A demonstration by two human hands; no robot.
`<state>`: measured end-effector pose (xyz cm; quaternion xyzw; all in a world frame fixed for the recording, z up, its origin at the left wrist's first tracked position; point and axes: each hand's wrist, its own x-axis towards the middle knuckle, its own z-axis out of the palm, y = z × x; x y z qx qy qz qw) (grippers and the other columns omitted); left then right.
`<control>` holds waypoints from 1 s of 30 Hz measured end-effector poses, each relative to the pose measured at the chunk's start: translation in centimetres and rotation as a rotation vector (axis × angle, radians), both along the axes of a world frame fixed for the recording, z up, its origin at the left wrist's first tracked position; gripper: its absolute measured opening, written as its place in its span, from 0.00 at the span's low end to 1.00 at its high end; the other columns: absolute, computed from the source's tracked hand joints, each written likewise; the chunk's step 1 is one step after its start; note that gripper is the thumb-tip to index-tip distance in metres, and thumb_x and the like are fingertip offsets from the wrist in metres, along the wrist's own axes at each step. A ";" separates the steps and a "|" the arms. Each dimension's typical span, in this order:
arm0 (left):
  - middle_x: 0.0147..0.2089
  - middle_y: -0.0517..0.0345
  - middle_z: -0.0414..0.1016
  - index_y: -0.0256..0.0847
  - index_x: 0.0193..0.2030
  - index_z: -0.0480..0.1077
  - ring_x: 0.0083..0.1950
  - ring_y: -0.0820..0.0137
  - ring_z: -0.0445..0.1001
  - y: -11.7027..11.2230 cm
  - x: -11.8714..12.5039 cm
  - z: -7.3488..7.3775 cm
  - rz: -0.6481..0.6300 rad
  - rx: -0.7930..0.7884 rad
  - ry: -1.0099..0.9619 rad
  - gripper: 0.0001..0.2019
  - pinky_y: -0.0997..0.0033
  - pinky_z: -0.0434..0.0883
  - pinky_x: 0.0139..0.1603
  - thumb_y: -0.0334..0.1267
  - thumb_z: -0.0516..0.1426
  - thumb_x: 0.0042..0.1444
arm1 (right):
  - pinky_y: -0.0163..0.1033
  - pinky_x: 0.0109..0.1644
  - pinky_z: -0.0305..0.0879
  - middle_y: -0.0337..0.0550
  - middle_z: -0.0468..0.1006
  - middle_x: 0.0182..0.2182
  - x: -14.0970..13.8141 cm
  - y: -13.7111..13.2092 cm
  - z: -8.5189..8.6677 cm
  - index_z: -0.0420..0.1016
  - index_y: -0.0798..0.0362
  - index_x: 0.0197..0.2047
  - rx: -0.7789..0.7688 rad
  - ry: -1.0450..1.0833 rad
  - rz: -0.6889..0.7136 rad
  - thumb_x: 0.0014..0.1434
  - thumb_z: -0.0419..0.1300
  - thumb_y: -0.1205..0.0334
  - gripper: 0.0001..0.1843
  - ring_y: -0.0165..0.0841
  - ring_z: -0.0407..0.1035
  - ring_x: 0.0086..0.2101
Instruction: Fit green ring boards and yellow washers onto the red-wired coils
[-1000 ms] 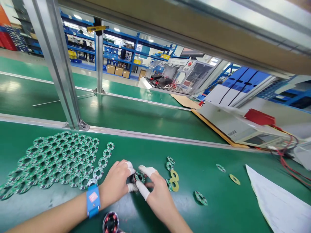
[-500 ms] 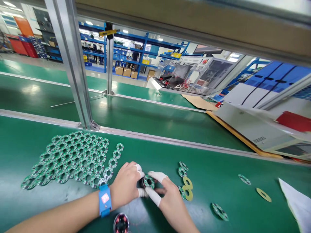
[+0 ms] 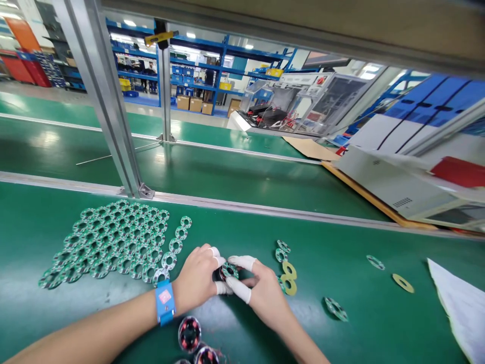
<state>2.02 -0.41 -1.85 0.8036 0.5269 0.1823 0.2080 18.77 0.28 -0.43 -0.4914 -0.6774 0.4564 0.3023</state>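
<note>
In front of me, my left hand point(image 3: 199, 273), with white finger cots and a blue wrist strap point(image 3: 164, 302), is closed around a dark motor stator, mostly hidden by the fingers. Over the stator's face sits a green ring-shaped circuit board point(image 3: 229, 271). My right hand point(image 3: 267, 296), also in finger cots, pinches this board at its edge between thumb and finger. Whether the board is fully seated cannot be made out. Below the hands stand a stator with reddish copper windings point(image 3: 189, 334) and another stator point(image 3: 206, 355), cut off by the frame's bottom.
Many green ring boards point(image 3: 113, 237) lie in rows at left. Right of my hands are a few more boards point(image 3: 281, 255) and yellow rings point(image 3: 289, 270). A loose board point(image 3: 335, 309) and white paper point(image 3: 454, 303) lie farther right. A metal post point(image 3: 100, 96) rises behind the bench rail.
The view has shifted slightly, bringing more stators into sight at the bottom. Between my fingers, the ring board is turned to a flatter angle. Both hands keep their hold.
</note>
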 end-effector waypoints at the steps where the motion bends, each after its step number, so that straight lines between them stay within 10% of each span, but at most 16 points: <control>1: 0.38 0.54 0.70 0.40 0.36 0.71 0.42 0.63 0.64 0.0 0.0 0.1 0.000 -0.010 0.002 0.16 0.65 0.61 0.41 0.53 0.55 0.54 | 0.39 0.27 0.75 0.49 0.73 0.37 0.0 0.1 0.0 0.77 0.55 0.40 -0.005 0.006 0.002 0.47 0.62 0.60 0.16 0.39 0.71 0.33; 30: 0.34 0.57 0.72 0.38 0.31 0.73 0.38 0.68 0.65 0.1 -0.1 0.3 -0.077 -0.079 -0.343 0.07 0.73 0.61 0.39 0.39 0.63 0.49 | 0.35 0.25 0.72 0.45 0.70 0.35 -0.8 -1.1 -0.5 0.73 0.54 0.39 0.017 -0.009 -0.129 0.46 0.60 0.61 0.14 0.36 0.70 0.32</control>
